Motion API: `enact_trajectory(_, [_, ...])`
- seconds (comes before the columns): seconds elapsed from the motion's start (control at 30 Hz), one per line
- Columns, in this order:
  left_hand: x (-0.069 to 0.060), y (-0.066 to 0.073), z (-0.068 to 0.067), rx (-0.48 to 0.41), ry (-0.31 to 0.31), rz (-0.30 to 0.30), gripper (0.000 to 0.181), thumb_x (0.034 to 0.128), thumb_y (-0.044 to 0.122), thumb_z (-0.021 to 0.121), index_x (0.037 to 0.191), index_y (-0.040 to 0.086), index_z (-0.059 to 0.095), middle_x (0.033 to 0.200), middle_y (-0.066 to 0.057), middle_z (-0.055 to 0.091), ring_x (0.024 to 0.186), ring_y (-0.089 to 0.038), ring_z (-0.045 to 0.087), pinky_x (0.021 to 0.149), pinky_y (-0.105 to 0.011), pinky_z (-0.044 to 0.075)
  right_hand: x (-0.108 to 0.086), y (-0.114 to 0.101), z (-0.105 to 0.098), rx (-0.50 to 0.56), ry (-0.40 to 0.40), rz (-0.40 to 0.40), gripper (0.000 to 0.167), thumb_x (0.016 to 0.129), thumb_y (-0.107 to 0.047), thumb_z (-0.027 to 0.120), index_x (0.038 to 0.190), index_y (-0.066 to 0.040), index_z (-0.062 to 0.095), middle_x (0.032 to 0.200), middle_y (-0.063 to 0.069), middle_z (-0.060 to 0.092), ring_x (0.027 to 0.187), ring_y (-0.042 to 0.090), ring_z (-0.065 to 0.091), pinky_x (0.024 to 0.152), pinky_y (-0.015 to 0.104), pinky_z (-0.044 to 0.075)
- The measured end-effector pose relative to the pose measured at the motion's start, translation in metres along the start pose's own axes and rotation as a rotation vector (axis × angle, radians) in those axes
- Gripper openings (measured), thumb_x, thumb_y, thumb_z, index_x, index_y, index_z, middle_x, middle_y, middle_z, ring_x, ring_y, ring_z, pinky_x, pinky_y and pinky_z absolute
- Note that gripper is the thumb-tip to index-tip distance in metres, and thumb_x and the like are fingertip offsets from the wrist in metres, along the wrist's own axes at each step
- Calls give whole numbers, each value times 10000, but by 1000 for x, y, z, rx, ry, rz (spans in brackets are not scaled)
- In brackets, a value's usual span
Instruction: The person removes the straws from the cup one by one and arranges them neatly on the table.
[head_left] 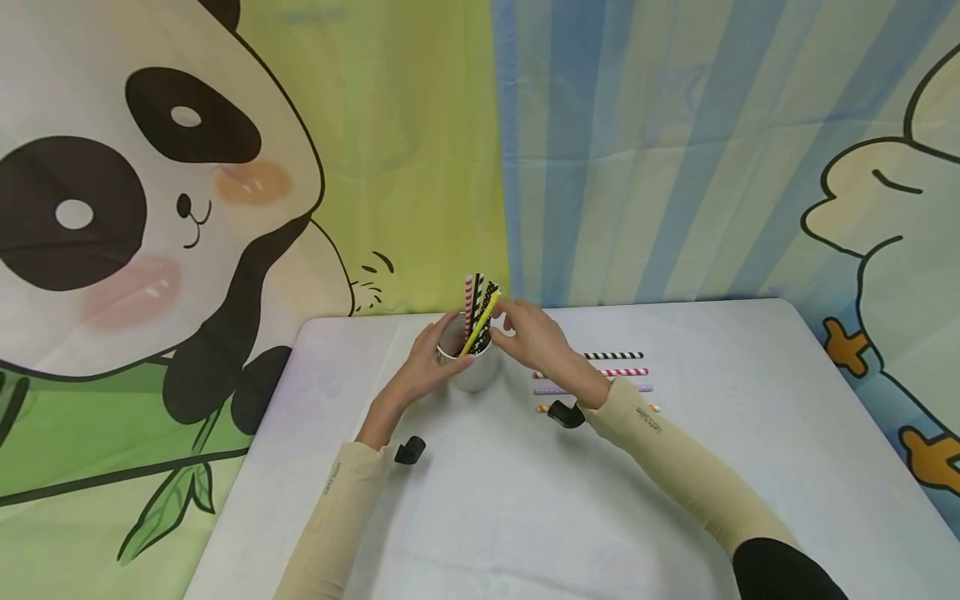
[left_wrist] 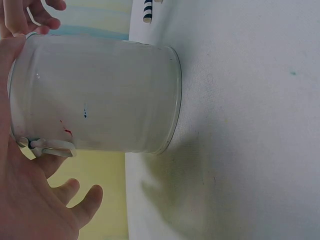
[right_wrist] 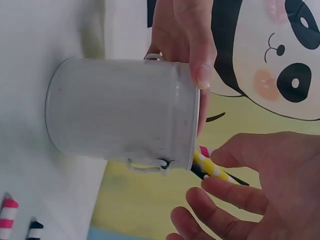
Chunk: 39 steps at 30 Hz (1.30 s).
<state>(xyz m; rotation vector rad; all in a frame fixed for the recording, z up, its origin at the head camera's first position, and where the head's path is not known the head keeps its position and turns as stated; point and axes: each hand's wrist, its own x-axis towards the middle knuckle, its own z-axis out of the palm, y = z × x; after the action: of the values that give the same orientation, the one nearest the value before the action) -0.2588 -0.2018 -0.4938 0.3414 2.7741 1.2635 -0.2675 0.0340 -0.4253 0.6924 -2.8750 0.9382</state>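
L hand point(head_left: 422, 368) grips rim of white cylindrical metal bucket point(head_left: 477, 375); R hand point(head_left: 538, 337) loose, fingers parted nr yellow white-dotted paper straw point(head_left: 481, 322) in it, contact unclear.

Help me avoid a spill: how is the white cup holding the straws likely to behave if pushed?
The cup may tip if pushed near its rim, since it looks taller than wide. A low push would more likely slide it, as its base looks about as broad as its rim. The straws, leaning at different angles, would probably shift.
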Motion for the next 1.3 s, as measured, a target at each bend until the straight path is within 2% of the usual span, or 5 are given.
enact_trajectory(0.3, [0,0,0,5,6,12,860,882,533,705,1581,401,223,1583,-82,340,1496,-303,254,1154,-644,277,9,13,17,357,66,83,201,957,-246,650,1069,-78,654,1012,103,672,955,250,621,852,394,524])
enact_trajectory(0.5, [1,0,0,9,9,31,852,888,521,702,1581,399,222,1577,-80,355,1492,-304,264,1155,-638,280,14,16,26,479,124,108,186,940,-228,668,1032,-67,649,1044,101,680,992,235,640,913,380,535])
enact_trajectory(0.83, [0,-2,-1,-1,2,38,852,890,530,693,1582,408,210,1593,-64,337,1505,-295,239,1160,-636,272,18,13,38,536,145,151,225,928,-295,701,996,-87,650,1020,78,687,925,216,664,799,325,551])
enact_trajectory(1.07, [0,-1,-1,-1,2,34,850,892,538,689,1581,417,206,1604,-70,324,1512,-304,228,1158,-645,269,21,9,39,503,188,200,334,924,-441,700,902,-123,599,932,50,667,863,198,644,656,296,493])
enact_trajectory(1.3, [0,-1,0,4,7,27,852,891,533,691,1583,409,210,1586,-80,342,1494,-297,257,1161,-618,282,26,9,41,486,202,229,317,925,-421,671,875,-122,576,890,60,644,755,195,609,572,279,456])
